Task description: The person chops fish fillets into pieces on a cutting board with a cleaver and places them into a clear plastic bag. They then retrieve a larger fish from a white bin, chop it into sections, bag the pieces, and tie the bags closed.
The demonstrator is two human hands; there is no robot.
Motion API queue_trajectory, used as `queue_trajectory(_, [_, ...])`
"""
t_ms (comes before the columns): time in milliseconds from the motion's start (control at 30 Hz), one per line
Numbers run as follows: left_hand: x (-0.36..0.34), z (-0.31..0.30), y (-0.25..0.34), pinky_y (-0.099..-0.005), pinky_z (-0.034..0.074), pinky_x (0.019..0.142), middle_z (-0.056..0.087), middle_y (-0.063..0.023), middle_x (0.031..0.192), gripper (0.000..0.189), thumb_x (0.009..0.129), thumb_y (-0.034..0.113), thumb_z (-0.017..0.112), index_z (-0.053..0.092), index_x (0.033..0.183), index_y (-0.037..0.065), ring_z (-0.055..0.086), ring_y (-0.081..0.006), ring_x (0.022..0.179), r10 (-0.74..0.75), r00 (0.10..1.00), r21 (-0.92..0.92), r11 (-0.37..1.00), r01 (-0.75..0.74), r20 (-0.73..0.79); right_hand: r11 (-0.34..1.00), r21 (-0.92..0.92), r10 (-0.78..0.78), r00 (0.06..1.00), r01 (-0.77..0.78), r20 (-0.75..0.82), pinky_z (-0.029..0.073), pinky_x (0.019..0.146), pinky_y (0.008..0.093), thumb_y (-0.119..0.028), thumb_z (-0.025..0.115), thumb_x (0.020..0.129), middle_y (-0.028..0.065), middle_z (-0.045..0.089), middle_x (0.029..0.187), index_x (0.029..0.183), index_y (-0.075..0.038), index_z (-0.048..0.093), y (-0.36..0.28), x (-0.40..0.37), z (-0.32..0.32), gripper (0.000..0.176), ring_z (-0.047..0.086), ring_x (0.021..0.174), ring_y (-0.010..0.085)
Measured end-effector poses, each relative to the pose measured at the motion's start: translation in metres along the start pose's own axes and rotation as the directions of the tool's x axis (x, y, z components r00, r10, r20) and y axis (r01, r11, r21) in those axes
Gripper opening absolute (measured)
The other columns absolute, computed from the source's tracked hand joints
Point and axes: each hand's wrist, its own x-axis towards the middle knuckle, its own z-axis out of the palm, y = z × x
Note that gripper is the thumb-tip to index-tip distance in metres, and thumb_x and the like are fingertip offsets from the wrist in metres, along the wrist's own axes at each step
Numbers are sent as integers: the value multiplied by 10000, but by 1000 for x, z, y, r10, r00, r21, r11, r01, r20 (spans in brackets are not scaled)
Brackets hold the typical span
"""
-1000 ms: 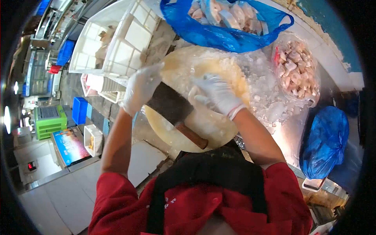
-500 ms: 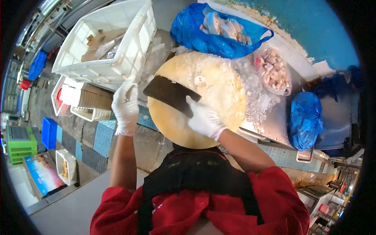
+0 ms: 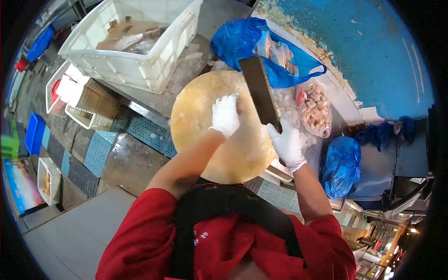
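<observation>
In the head view, my right hand (image 3: 286, 145), in a white glove, grips the handle of a broad, dark cleaver (image 3: 259, 88). Its blade points up and away over the far right of a round yellowish chopping block (image 3: 196, 154). My left hand (image 3: 226, 115), gloved too, is down on the middle of the block. Its fingers are curled, and whatever they hold is hidden beneath them. Bits of crushed ice lie on the block. Beyond the block's far edge, next to the blade, sits an open blue plastic bag (image 3: 233, 39) with cut fish pieces (image 3: 275, 51).
A white crate (image 3: 112, 65) with fish in murky water stands far left. Right of the block are loose ice, a clear bag of meat pieces (image 3: 315, 105) and a tied blue bag (image 3: 343, 165). Stacked baskets (image 3: 93, 100) stand lower on the left.
My left hand has moved from the crate's corner onto the block, where a small pale piece lay. My right hand has swung the cleaver from lying across the block to its right side.
</observation>
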Motion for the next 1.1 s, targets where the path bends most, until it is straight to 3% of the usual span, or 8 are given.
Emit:
queue_trajectory(133, [-6,7,-27,-471,424,1033,577,-203,1267,584,718,103,735,567,1275,55,529,-396,1196,158,987,-287,945,-158,-21,986,6,-164,985,164,62,513,657,477,-289,644,904,270,635,769,936,13,596,30,8,26,308,634,741,463])
queue_trajectory(300, [-46,-20,-21,-444,461,956,580,-212,1159,553,685,143,809,565,1168,28,547,-392,1114,-31,993,-344,939,-11,-116,991,-3,-133,985,134,109,531,658,499,-303,624,914,250,642,750,919,-14,587,16,17,13,291,652,724,448])
queue_trajectory(467, [-64,-28,-22,-450,470,875,568,-194,1042,428,713,127,788,553,1058,33,561,-375,1013,-205,975,-373,914,161,-83,903,59,-380,853,427,-358,507,548,435,-225,669,923,221,622,666,914,-2,555,-53,45,-45,251,649,621,402])
queue_trajectory(567, [-66,-26,-24,-443,476,859,575,-184,1023,385,731,114,768,553,1041,36,569,-371,987,-188,978,-408,903,136,-88,839,250,-311,802,484,-510,495,523,407,-195,676,921,188,635,654,887,-2,570,-75,52,-48,223,662,577,328])
queue_trajectory(633, [-64,-16,-33,-434,480,846,580,-178,1007,352,738,104,757,555,1019,39,574,-368,971,-143,976,-351,933,77,-166,907,79,-346,839,413,-420,510,511,446,-214,655,917,195,644,658,901,-8,580,-47,41,-7,221,654,565,374])
queue_trajectory(700, [-60,-6,-38,-434,481,841,580,-178,1006,348,734,96,759,555,1010,40,574,-374,965,-147,982,-429,899,85,-115,960,-181,-197,975,214,106,528,664,523,-229,571,921,254,657,747,935,3,582,-2,30,58,233,662,696,434])
queue_trajectory(767, [-47,-6,-32,-435,482,836,581,-177,1005,344,729,88,761,555,1001,41,574,-379,960,-136,988,-502,861,82,-72,989,-128,-25,948,69,316,521,756,534,-231,538,922,288,660,826,952,18,592,-8,26,58,257,660,803,461])
queue_trajectory(1100, [-24,-16,-36,-421,477,818,589,-162,952,280,694,29,748,566,904,65,580,-349,933,147,967,-397,891,-220,-207,992,-91,-67,973,89,219,511,715,538,-252,556,903,303,633,765,929,38,588,-18,38,40,294,647,773,478])
